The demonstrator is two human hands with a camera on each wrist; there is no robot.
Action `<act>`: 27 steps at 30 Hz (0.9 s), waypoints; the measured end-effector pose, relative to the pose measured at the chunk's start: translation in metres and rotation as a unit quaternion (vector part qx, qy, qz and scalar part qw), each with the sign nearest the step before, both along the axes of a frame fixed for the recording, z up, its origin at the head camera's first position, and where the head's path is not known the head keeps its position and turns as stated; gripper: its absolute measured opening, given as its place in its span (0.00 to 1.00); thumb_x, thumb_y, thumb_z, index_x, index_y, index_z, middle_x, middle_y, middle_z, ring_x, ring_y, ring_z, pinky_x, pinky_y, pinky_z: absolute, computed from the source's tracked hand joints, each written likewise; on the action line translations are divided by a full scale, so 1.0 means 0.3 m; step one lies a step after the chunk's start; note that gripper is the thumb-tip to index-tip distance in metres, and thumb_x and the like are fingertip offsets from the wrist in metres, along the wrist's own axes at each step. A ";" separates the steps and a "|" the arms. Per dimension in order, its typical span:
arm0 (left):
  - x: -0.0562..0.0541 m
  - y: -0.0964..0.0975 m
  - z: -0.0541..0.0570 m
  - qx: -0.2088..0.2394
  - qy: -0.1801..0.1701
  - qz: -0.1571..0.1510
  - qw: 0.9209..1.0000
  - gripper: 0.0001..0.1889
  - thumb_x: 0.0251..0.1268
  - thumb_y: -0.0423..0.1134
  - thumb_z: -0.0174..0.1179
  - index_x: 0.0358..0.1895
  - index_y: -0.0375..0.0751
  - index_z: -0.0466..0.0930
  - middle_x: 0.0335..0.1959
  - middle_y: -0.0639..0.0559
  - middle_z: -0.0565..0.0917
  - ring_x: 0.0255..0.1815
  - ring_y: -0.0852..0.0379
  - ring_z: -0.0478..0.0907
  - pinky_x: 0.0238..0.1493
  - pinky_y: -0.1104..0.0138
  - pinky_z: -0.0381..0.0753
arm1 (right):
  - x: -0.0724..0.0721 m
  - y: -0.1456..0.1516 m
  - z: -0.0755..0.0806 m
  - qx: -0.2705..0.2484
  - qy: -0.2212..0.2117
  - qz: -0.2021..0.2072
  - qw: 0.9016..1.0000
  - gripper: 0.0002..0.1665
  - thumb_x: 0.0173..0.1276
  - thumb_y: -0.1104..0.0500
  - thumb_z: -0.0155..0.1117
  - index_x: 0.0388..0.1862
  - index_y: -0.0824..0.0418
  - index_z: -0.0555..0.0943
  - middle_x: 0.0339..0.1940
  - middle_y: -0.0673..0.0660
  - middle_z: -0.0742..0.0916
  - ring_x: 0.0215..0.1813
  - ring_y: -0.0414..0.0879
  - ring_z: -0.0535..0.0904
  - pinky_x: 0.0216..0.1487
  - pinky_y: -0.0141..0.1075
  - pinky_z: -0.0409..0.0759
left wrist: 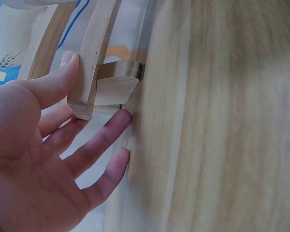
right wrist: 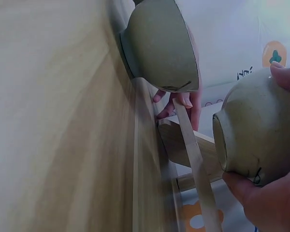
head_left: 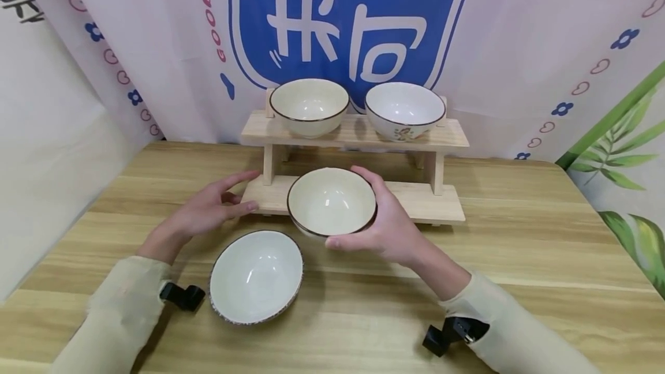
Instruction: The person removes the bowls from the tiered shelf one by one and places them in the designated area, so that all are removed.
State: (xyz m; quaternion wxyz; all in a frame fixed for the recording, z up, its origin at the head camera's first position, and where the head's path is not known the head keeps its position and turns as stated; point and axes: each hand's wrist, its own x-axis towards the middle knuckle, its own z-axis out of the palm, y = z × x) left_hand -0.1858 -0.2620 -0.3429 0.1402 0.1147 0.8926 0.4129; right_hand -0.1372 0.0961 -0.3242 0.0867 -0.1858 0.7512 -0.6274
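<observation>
Right hand (head_left: 387, 221): I grasped the cream bowl (head_left: 331, 201) by its side, leaving its foot free — above and apart from the wooden lower shelf (head_left: 410, 201) | Left hand (head_left: 208, 206): fingers loose at the shelf's end — presumably to steady it

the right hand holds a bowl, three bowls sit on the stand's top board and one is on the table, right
Not quite: it's two bowls, not three. The head view shows a cream bowl and a white bowl on the top board of the stand. The rest is right: the right hand holds a bowl and one white-lined bowl is on the table.
</observation>
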 end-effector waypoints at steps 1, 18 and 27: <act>-0.001 -0.001 -0.001 -0.001 0.000 0.000 1.000 0.41 0.79 0.50 0.65 0.88 0.54 0.55 0.80 0.35 0.69 0.66 0.39 0.81 0.51 0.60 0.79 | 0.006 0.006 0.001 -0.002 0.002 0.004 1.000 0.75 0.46 0.58 0.94 0.87 0.52 0.56 0.78 0.57 0.74 0.72 0.57 0.80 0.67 0.46 0.82; 0.002 0.005 0.004 -0.002 -0.008 0.001 1.000 0.42 0.79 0.51 0.65 0.89 0.54 0.53 0.80 0.31 0.68 0.68 0.36 0.80 0.54 0.59 0.79 | 0.097 0.109 -0.033 -0.027 0.017 0.083 0.996 0.73 0.47 0.63 0.91 0.86 0.61 0.54 0.77 0.63 0.73 0.71 0.61 0.77 0.63 0.40 0.85; 0.000 0.004 0.003 -0.003 -0.008 0.000 1.000 0.42 0.79 0.51 0.65 0.89 0.55 0.53 0.82 0.32 0.66 0.68 0.36 0.80 0.53 0.59 0.79 | 0.124 0.157 -0.068 0.008 0.011 0.105 0.994 0.72 0.48 0.64 0.90 0.86 0.60 0.54 0.76 0.64 0.75 0.68 0.61 0.80 0.63 0.40 0.85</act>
